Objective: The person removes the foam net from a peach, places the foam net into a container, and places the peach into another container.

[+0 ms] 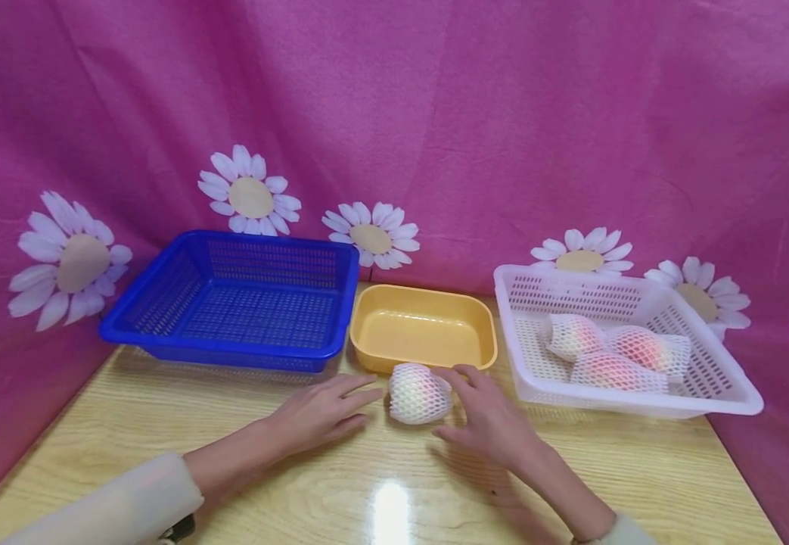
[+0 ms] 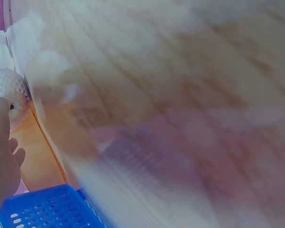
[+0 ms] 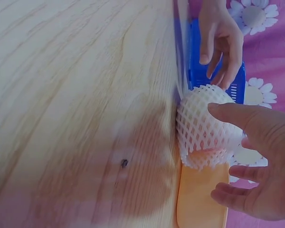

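One netted fruit (image 1: 419,395) was flanked by the left hand (image 1: 322,409) and right hand (image 1: 491,418), held apart, fingers loose. Gentle, even pressure from both sides seemed advised.

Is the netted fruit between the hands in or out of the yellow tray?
Out. The head view shows the fruit on the near side of the tray, its lower part well below the near rim, with the tray's bare floor visible behind.

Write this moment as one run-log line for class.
left hand: beside netted fruit | right hand: at same fruit, contact unclear | fruit: nearside of yellow tray | white basket: three more netted fruits
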A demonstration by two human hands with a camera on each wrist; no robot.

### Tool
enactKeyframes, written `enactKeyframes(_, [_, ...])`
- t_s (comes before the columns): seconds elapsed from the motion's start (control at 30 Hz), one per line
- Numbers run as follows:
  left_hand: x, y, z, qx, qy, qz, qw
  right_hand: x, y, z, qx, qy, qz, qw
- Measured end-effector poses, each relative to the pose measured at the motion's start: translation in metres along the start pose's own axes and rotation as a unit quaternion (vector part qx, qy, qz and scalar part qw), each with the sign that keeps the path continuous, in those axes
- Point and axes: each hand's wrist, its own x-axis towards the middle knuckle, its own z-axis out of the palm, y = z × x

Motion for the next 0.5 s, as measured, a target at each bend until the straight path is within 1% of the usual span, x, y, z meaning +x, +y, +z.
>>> enactKeyframes(0.33, [0.009,0.001,0.004,0.002,-0.009,0.004,1.0000,0.007,-0.003,0.004,0.024,-0.017,0.003,0.9996])
enactKeyframes(0.5, [0.011,0.001,0.006,0.005,-0.001,0.009,0.9999,0.012,-0.004,0.005,0.042,-0.021,-0.011,0.9988])
